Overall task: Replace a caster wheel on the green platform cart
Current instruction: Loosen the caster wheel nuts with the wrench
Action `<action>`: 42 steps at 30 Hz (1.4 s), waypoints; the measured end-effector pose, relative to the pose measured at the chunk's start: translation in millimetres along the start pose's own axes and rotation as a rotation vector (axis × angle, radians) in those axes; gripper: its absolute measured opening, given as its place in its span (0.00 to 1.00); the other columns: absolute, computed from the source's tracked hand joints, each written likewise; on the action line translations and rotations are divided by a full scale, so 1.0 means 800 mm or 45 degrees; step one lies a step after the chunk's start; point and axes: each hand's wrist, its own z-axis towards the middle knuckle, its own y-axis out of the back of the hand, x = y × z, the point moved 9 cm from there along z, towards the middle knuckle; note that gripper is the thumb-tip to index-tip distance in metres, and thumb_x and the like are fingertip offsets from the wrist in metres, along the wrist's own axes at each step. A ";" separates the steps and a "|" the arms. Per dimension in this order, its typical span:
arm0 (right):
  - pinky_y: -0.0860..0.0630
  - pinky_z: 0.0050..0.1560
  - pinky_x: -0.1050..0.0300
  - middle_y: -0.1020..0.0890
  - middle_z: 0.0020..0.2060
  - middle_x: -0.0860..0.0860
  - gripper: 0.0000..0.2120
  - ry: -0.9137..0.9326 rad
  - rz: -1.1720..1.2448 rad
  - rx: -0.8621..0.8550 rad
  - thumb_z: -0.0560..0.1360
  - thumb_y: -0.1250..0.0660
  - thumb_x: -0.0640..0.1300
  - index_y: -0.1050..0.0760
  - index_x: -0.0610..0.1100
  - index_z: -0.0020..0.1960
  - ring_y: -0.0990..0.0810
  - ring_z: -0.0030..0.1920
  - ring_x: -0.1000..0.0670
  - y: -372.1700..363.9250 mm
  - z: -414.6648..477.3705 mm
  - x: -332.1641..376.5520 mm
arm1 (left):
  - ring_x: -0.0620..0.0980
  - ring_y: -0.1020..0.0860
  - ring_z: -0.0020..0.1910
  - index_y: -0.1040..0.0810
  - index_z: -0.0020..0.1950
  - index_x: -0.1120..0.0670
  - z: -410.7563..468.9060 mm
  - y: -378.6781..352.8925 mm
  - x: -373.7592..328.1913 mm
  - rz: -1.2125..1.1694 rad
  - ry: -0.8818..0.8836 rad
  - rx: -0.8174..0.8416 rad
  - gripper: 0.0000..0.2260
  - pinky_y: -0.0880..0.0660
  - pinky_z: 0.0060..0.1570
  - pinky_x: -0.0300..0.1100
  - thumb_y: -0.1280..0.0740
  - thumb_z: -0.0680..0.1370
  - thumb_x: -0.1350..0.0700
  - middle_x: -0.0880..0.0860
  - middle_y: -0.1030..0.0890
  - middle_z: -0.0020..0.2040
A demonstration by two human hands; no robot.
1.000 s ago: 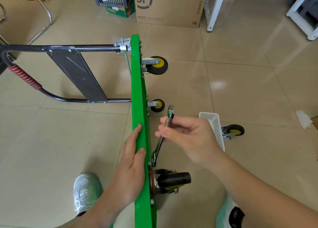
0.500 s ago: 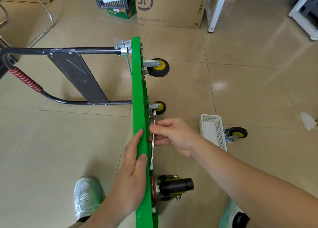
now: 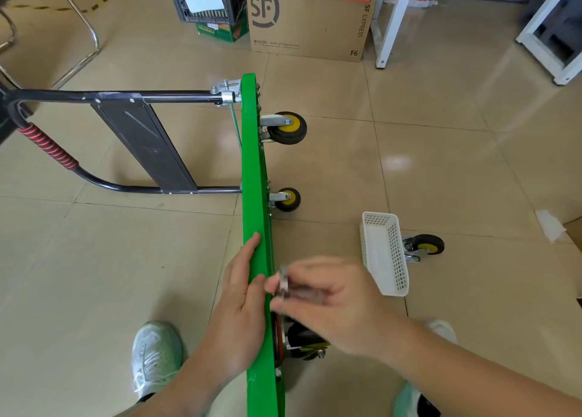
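— Where is the green cart [image 3: 253, 180] found?

— It is stood up on its long edge on the tiled floor [image 3: 456, 164]. Its black handle [image 3: 141, 96] is laid out to the left, low over the floor.

— And the wheels?

— A far wheel [image 3: 288, 128] and a middle wheel [image 3: 287, 199] are seen fixed to the underside, which is turned to the right. A near wheel [image 3: 304, 341] is fixed there too, partly hidden under the right hand. A loose wheel [image 3: 425, 246] is seen lying on the floor just behind a white basket [image 3: 384, 259], well apart from the cart.

— How is the left hand [image 3: 242, 306] kept?

— It is laid on the top edge of the cart. The fingers are stretched straight along it.

— And the right hand [image 3: 333, 297]?

— A small metal tool [image 3: 282, 282] is pinched between its thumb and fingers. The tool is held just beside the underside, above the near wheel. It is blurred, so its kind cannot be told.

— What else is seen?

— A cardboard box [image 3: 305, 22] is seen past the cart, and a white shoe [image 3: 154, 356] to its left.
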 end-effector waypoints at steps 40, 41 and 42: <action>0.15 0.43 0.56 0.15 0.46 0.41 0.10 -1.089 0.632 -0.070 0.77 0.29 0.35 0.20 0.33 0.57 0.14 0.38 0.48 0.002 0.073 -0.175 | 0.26 0.41 0.73 0.41 0.75 0.31 0.002 0.000 0.004 -0.021 -0.017 -0.053 0.26 0.44 0.68 0.22 0.46 0.85 0.59 0.28 0.38 0.73; 0.15 0.43 0.56 0.15 0.45 0.41 0.09 -1.103 0.629 -0.075 0.77 0.29 0.35 0.19 0.33 0.56 0.14 0.38 0.48 0.001 0.073 -0.176 | 0.25 0.41 0.73 0.41 0.75 0.31 0.002 0.000 0.004 -0.020 -0.016 -0.055 0.25 0.44 0.67 0.20 0.46 0.85 0.58 0.28 0.39 0.73; 0.15 0.45 0.55 0.15 0.45 0.41 0.08 -1.112 0.630 -0.073 0.77 0.29 0.35 0.19 0.34 0.55 0.14 0.39 0.47 0.000 0.073 -0.177 | 0.25 0.41 0.73 0.41 0.75 0.32 0.002 0.000 0.003 -0.022 -0.014 -0.056 0.25 0.44 0.67 0.20 0.46 0.85 0.58 0.28 0.39 0.73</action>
